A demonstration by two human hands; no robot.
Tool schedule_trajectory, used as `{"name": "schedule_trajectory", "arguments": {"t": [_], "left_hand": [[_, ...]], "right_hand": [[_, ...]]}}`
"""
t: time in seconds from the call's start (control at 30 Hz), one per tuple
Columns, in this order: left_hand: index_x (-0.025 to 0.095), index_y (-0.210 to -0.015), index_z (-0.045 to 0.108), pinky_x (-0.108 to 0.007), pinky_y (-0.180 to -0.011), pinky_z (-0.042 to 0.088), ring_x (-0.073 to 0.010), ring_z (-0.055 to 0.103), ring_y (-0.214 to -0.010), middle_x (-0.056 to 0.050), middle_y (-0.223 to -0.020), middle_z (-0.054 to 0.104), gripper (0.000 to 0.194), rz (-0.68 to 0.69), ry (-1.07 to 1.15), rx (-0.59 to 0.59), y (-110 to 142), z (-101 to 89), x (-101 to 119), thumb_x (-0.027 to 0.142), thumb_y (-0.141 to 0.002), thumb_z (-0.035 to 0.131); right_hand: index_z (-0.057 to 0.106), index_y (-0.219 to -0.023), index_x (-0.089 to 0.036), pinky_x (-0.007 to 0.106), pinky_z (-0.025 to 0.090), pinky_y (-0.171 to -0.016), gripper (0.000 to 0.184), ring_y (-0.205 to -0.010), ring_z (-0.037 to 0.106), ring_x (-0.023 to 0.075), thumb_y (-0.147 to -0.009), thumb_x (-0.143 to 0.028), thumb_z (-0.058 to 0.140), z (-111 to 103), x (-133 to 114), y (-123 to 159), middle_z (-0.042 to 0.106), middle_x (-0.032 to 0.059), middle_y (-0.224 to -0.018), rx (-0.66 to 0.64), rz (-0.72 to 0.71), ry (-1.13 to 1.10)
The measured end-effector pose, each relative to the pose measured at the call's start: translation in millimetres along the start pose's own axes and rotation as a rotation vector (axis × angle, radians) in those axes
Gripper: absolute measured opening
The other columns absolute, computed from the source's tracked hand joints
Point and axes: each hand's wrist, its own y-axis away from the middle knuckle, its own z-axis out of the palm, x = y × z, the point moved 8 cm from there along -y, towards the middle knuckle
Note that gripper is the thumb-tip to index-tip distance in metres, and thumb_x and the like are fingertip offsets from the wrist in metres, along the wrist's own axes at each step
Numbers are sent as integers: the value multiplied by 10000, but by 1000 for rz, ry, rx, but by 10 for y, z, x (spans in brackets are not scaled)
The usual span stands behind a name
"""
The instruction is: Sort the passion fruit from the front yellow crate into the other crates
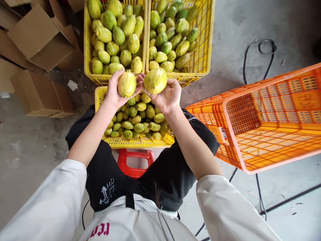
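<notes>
A yellow papaya (127,84) with pale scuffed patches is held in my left hand (114,92), fingers curled round its side and underneath. My right hand (171,95) cradles a second, smoother yellow papaya (155,80) from below. The two fruits are close side by side, with the fingertips of both hands meeting between them. Beneath my hands, between my knees, sits a yellow crate (135,146) holding many smaller green-yellow papayas (139,127). Just beyond stand two more yellow crates (87,50) of larger papayas (119,35), green to yellow.
On the right an orange crate (232,140) lies on its side, its opening facing me. Cardboard boxes (37,93) are piled at the left. A red plastic stool (135,172) shows between my legs. Black cable (244,67) runs over the concrete floor (240,30).
</notes>
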Motion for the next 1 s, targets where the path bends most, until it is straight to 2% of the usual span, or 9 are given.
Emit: {"name": "schedule_trajectory", "arguments": {"t": [0.1, 0.23, 0.3, 0.4, 0.5, 0.57, 0.73, 0.8, 1.0], "left_hand": [[205, -1009, 643, -359, -739, 627, -299, 699, -1067, -108, -933, 760, 333, -21, -1, -77, 30, 43, 43, 455, -891, 456], [165, -993, 641, -355, -688, 618, -283, 732, -948, -118, -891, 747, 379, -68, -130, -141, 60, 113, 58, 381, -963, 332], [139, -956, 636, -345, -663, 614, -258, 744, -836, -115, -885, 737, 363, -72, -221, -172, 65, 148, 53, 349, -986, 341], [162, -889, 626, -278, -539, 571, -185, 697, -625, -64, -771, 691, 276, -42, -315, -173, 62, 147, 61, 326, -973, 420], [186, -871, 633, -263, -544, 579, -151, 662, -582, -37, -713, 655, 238, -43, -280, -131, 48, 88, 60, 323, -937, 450], [189, -882, 645, -310, -641, 627, -174, 696, -668, -48, -736, 680, 222, -55, -223, -46, 29, -4, 58, 316, -909, 465], [216, -870, 643, -303, -658, 630, -205, 721, -721, -55, -732, 704, 119, -134, -165, 134, -2, -213, -16, 320, -816, 624], [212, -858, 644, -296, -621, 623, -200, 713, -669, -46, -707, 698, 126, -163, -174, 170, -3, -264, -46, 323, -799, 646], [184, -852, 632, -295, -552, 604, -194, 686, -567, -28, -623, 668, 140, -197, -209, 270, 19, -450, -35, 303, -782, 654]], "right_hand": [[641, -993, -257, 451, 631, -816, 242, -1078, 695, 248, -872, -429, 520, 51, -66, 4, 728, 17, -876, -86, -50, -115], [630, -1008, -236, 294, 626, -820, 388, -928, 689, 151, -953, -561, 425, 159, -113, 43, 722, 4, -866, -237, -43, -184], [632, -946, -254, 277, 622, -845, 447, -872, 685, 137, -954, -618, 374, 145, -136, 50, 712, -9, -799, -204, -55, -152], [633, -889, -304, 374, 610, -923, 382, -1053, 700, 171, -937, -584, 378, 79, -183, 42, 738, -30, -832, -94, -105, -13], [636, -869, -288, 342, 594, -943, 438, -1150, 680, 166, -939, -579, 316, 69, -86, 1, 757, -29, -911, -80, -5, 67], [631, -851, -261, 292, 601, -912, 450, -1040, 714, 148, -954, -567, 317, 42, 40, -32, 743, -9, -860, -64, 108, 67], [559, -820, -236, 280, 662, -663, 234, -631, 663, 138, -969, -415, 540, -285, 289, -58, 648, -13, -678, 256, 225, 34], [558, -845, -231, 273, 654, -617, 168, -621, 655, 141, -953, -357, 585, -436, 355, -32, 646, -18, -692, 356, 237, 29], [591, -892, -241, 304, 645, -605, 74, -646, 652, 154, -900, -278, 654, -980, 409, 99, 673, -28, -746, 423, 220, 102]]}}
